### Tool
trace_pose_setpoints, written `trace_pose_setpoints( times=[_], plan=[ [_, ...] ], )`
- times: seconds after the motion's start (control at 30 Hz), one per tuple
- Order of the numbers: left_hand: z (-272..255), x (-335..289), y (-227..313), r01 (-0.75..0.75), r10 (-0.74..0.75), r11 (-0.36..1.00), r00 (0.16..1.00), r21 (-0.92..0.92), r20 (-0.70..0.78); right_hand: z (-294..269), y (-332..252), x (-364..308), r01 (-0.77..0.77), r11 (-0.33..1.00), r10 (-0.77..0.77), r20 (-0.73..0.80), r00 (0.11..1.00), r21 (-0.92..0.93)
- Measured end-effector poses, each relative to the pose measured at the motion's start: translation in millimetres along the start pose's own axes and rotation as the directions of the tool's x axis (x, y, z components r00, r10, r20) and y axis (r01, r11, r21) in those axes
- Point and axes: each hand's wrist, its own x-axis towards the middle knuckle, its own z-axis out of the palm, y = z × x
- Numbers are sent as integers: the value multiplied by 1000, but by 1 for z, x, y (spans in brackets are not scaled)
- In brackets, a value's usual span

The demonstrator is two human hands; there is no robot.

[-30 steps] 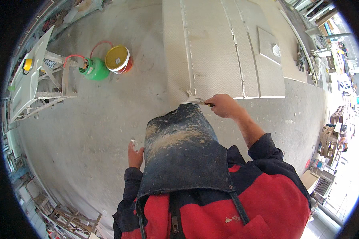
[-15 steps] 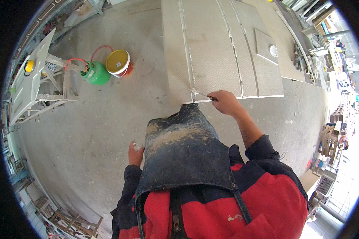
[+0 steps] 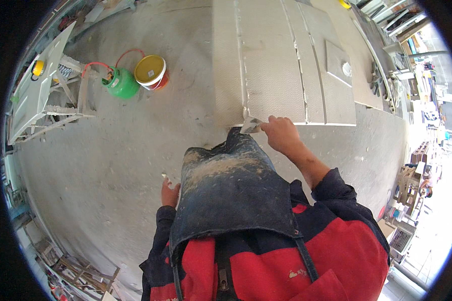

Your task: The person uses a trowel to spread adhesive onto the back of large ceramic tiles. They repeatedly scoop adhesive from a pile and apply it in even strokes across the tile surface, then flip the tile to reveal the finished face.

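My right hand is closed around a putty knife. The broad metal blade of this putty knife is tilted at the near edge of a large pale textured panel. Long lines of whitish filler run away from me along the panel's seams, and one ends close to the blade. Low at my left side, beside my dark apron, my left hand has its fingers curled. Something small and whitish shows at its fingertips; I cannot tell what it is.
A small square plate with a round white piece lies on the panel's right part. On the floor to the left stand a green gas cylinder with a red hose and a lidded bucket. Further left is a rough trestle.
The putty knife has come back to the panel's near edge, and its blade is turned so its broad face shows. My left hand has shifted only slightly.
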Motion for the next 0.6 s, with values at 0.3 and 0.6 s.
trace_pose_setpoints(
  times=[0.3,0.6],
  plan=[
    [9,-18,-11,67,-68,997,998,-41,-10,-32,15,37,164,949,-175,-17,984,-268],
    [40,-30,-44,92,-113,984,985,-149,-134,-37,1,46,237,895,-220,88,972,-377]
  ],
)
